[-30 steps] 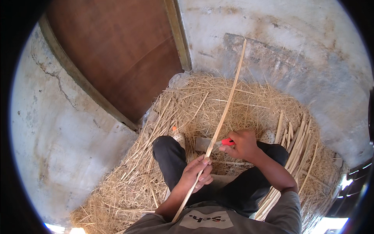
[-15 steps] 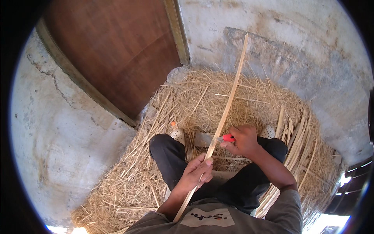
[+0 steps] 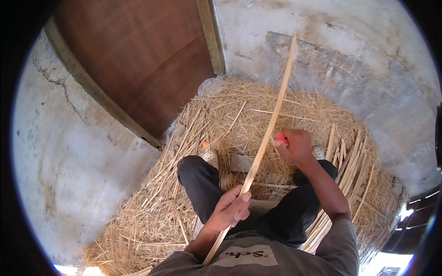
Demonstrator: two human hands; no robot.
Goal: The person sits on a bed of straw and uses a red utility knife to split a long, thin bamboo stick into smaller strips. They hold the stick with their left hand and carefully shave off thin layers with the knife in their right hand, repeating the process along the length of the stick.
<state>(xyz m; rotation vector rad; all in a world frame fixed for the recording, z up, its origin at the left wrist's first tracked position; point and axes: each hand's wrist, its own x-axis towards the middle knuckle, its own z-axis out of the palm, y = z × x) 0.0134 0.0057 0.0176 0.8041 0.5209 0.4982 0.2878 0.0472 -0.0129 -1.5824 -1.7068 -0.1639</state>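
Note:
A long, pale bamboo strip (image 3: 275,117) slants from beside my body up and away toward the wall. My left hand (image 3: 229,210) is closed round its lower part, near my lap. In my closed right hand (image 3: 297,145) is a knife (image 3: 281,138) with a red and black handle. What shows of its short blade lies at the right edge of the strip, well beyond my left hand; whether it touches the strip I cannot tell.
Straw-like shavings (image 3: 152,216) cover the floor around my legs. Several split strips (image 3: 352,158) lie in a bundle at my right. A greyish block (image 3: 241,163) sits between my white perforated shoes (image 3: 210,158). Ahead are a brown door (image 3: 138,60) and a stained wall (image 3: 350,69).
My right hand has moved away from me along the strip with the knife, up and slightly right. The left hand keeps its hold; the strip's far end has shifted slightly up.

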